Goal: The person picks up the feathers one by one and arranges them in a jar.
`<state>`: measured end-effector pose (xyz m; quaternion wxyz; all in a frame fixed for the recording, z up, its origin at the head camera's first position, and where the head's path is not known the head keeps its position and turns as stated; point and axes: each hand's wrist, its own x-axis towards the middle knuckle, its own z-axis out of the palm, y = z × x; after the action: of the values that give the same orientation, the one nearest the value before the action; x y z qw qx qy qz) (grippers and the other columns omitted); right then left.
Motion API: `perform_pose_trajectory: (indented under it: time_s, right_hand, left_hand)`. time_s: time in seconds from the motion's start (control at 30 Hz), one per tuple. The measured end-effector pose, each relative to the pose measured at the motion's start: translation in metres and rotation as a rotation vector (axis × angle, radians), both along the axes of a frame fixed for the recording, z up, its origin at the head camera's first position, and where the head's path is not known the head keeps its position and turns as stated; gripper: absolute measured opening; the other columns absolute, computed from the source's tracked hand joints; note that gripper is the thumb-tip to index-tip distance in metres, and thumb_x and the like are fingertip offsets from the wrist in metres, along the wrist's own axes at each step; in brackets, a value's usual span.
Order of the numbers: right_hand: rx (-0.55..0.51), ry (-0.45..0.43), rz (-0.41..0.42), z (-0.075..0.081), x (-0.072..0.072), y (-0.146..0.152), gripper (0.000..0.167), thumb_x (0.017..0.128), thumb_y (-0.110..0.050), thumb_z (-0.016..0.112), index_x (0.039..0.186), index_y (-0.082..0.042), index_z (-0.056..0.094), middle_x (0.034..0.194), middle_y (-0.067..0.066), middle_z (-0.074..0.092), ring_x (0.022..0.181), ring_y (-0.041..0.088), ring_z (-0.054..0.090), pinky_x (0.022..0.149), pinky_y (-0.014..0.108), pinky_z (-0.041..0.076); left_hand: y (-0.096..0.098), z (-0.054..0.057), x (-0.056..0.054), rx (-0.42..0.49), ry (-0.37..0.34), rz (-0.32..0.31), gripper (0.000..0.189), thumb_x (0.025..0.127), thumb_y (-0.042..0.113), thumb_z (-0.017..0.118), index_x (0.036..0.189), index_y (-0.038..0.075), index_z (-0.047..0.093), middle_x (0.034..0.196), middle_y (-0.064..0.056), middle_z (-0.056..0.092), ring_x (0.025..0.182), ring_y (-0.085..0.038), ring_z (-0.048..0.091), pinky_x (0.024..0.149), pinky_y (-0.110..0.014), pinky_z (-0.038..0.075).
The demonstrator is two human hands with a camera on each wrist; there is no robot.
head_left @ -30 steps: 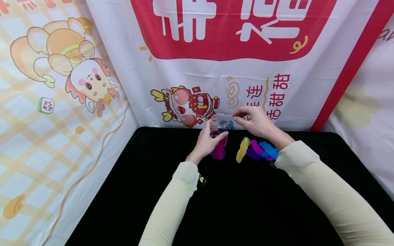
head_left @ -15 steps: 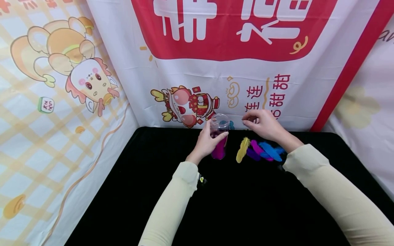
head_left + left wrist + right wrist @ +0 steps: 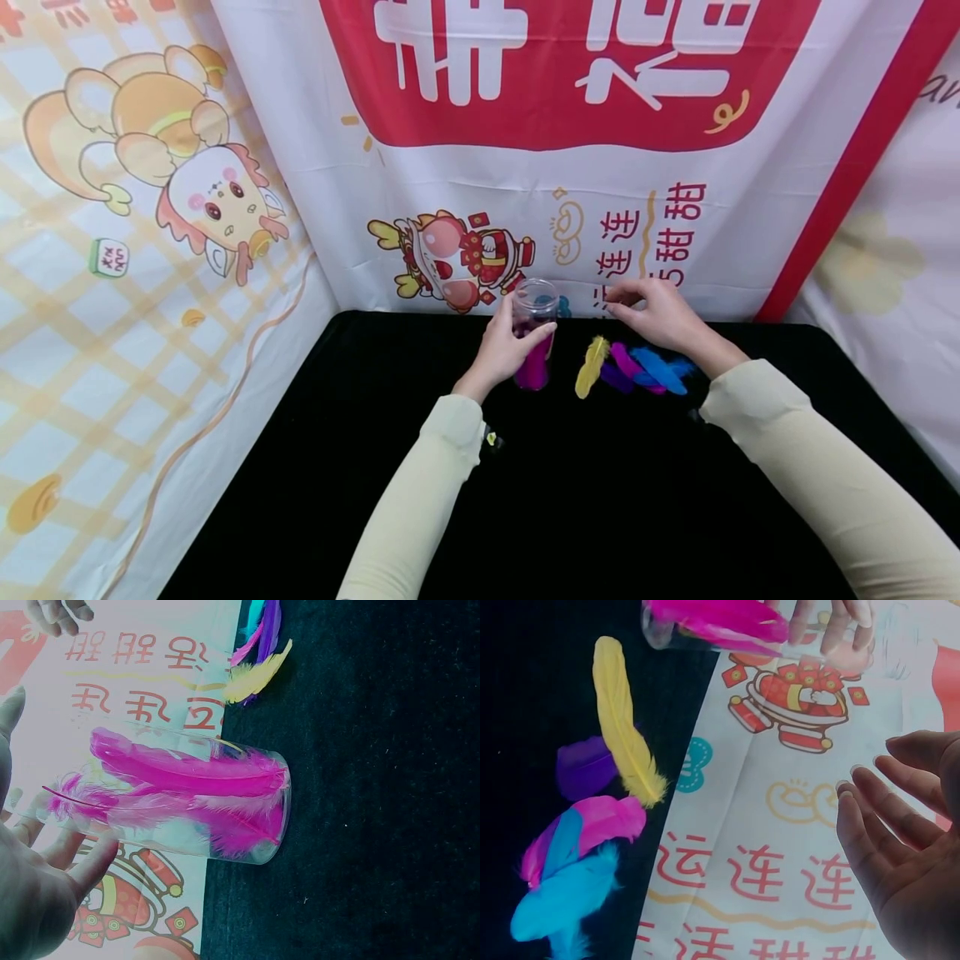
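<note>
A clear jar [image 3: 534, 342] with magenta feathers inside [image 3: 187, 802] stands on the black table. My left hand [image 3: 504, 348] grips it from the left, fingers wrapped round its upper part. To the jar's right lie loose feathers: a yellow one [image 3: 592, 364] [image 3: 622, 720], a purple one [image 3: 585, 765], a pink one [image 3: 607, 821] and a blue one [image 3: 658, 369] [image 3: 562, 892]. My right hand [image 3: 651, 314] hovers above and behind this pile, and its fingers [image 3: 885, 825] are relaxed and hold nothing.
The black-covered table [image 3: 600, 500] is walled by a printed banner [image 3: 525, 167] at the back and by cloth on the left and right. Both forearms in pale yellow sleeves reach in from the near edge.
My right hand has moved right and slightly down, away from the jar's mouth to above the loose feathers. The left hand and the jar have stayed put.
</note>
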<state>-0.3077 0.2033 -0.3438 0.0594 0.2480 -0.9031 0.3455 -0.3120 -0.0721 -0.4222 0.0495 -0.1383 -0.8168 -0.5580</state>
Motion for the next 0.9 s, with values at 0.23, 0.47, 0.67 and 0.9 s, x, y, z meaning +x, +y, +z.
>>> perform_pose_trajectory:
  time_s: [0.23, 0.47, 0.67, 0.9]
  right_hand:
    - [0.018, -0.036, -0.018, -0.007, -0.004, 0.008, 0.020, 0.101, -0.015, 0.066, 0.115, -0.003, 0.074, 0.111, 0.016, 0.073, 0.100, 0.031, 0.068, 0.091, 0.053, 0.053]
    - [0.026, -0.002, -0.022, -0.018, -0.009, 0.015, 0.017, 0.099, -0.011, 0.066, 0.110, -0.001, 0.075, 0.104, 0.016, 0.074, 0.095, 0.030, 0.069, 0.085, 0.048, 0.055]
    - [0.047, 0.006, -0.051, -0.030, -0.016, 0.022, 0.014, 0.098, -0.011, 0.067, 0.106, -0.001, 0.074, 0.101, 0.015, 0.075, 0.093, 0.029, 0.070, 0.084, 0.048, 0.056]
    - [0.085, -0.010, -0.071, -0.045, -0.022, 0.032, 0.016, 0.096, -0.012, 0.070, 0.108, -0.001, 0.073, 0.100, 0.015, 0.075, 0.090, 0.029, 0.070, 0.083, 0.049, 0.055]
  left_hand:
    - [-0.001, 0.000, 0.000, 0.010, -0.010, -0.003, 0.074, 0.092, 0.047, 0.075, 0.151, 0.024, 0.035, 0.148, -0.008, 0.049, 0.127, -0.022, 0.059, 0.101, -0.038, 0.052]
    - [-0.001, 0.001, -0.001, 0.025, -0.021, -0.019, 0.072, 0.094, 0.043, 0.075, 0.151, 0.024, 0.035, 0.146, -0.008, 0.051, 0.126, -0.022, 0.060, 0.101, -0.041, 0.052]
    - [-0.002, 0.001, -0.002, 0.026, -0.038, -0.021, 0.071, 0.094, 0.043, 0.074, 0.151, 0.025, 0.035, 0.146, -0.008, 0.051, 0.126, -0.020, 0.060, 0.102, -0.041, 0.051]
    - [-0.002, 0.000, -0.002, 0.020, -0.039, -0.024, 0.076, 0.093, 0.051, 0.074, 0.152, 0.026, 0.034, 0.148, -0.006, 0.050, 0.128, -0.019, 0.059, 0.101, -0.037, 0.051]
